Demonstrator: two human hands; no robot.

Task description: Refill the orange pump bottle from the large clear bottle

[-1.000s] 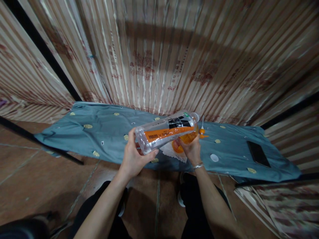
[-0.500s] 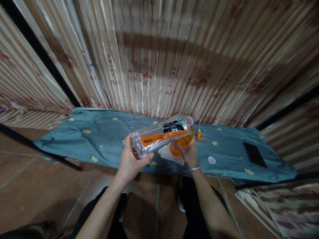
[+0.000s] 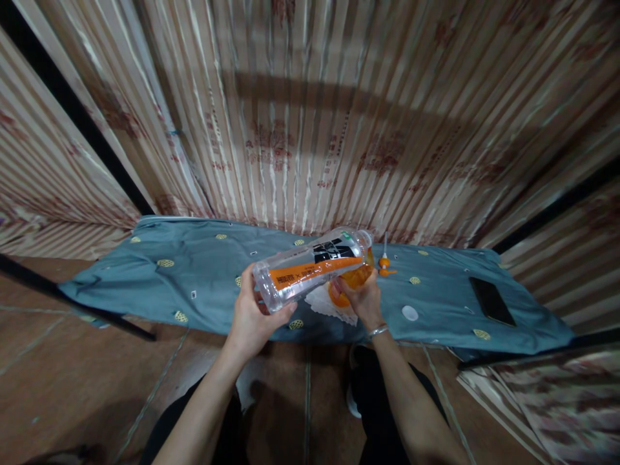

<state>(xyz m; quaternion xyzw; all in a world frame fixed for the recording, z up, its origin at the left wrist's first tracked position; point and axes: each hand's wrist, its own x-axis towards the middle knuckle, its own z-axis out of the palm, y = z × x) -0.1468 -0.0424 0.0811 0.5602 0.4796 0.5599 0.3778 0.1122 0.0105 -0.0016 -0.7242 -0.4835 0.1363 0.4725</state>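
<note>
My left hand [image 3: 252,318] is closed round the base of a clear plastic bottle [image 3: 310,268] with an orange and black label. The bottle lies tilted in the air, its neck pointing right and away from me. My right hand [image 3: 364,298] grips an orange see-through bottle [image 3: 361,276], partly hidden behind the clear one. The clear bottle's mouth is right by the orange bottle's upper part; whether they touch I cannot tell. Below them a white lace-edged cloth [image 3: 329,309] lies on the table. An orange pump top [image 3: 384,263] with a pale tube rests just beyond my right hand.
A teal cloth with yellow patterns covers the narrow table [image 3: 203,271]. On its right side are a small white disc [image 3: 410,313] and a black phone [image 3: 492,301]. Striped curtains [image 3: 290,129] hang behind, with dark metal poles [image 3: 77,110] at both sides.
Both hands keep their hold on the bottles, and the clear bottle stays tilted at nearly the same angle. The whole view has shifted slightly.
</note>
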